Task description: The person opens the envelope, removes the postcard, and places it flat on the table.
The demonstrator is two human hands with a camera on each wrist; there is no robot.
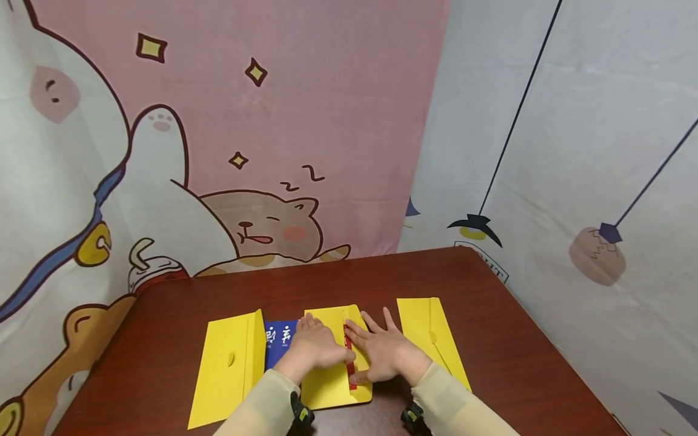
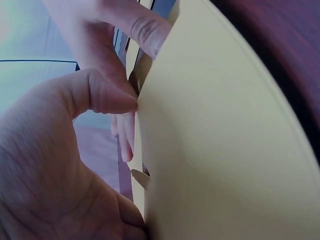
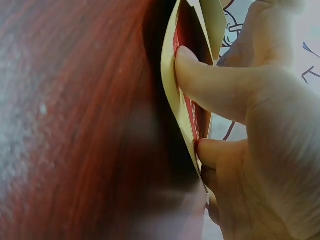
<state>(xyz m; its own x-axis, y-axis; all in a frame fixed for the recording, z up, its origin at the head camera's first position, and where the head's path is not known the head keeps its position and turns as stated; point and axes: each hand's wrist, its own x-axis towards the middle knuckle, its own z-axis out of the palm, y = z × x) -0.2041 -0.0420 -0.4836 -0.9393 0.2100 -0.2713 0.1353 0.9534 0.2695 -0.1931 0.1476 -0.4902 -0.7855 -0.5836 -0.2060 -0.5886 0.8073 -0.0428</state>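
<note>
A yellow paper envelope [image 1: 326, 387] lies in the middle of the table between both hands. Along its right side the mouth gapes, and a strip of a red booklet or card [image 1: 351, 358] shows inside. My left hand [image 1: 313, 348] rests on the envelope with fingers straight, its thumb at the edge of the mouth. From the right, my right hand [image 1: 384, 351] reaches in with spread fingers. In the right wrist view, the right thumb [image 3: 215, 85] touches the red piece [image 3: 192, 112] at the opening, and a fingertip touches it lower down.
At the left stands a second yellow envelope [image 1: 220, 363], beside a blue booklet [image 1: 279, 342] with white characters, partly hidden by my left arm. A third yellow envelope [image 1: 433, 336] with a clasp flap lies at the right. The brown table [image 1: 518, 375] meets patterned curtains behind.
</note>
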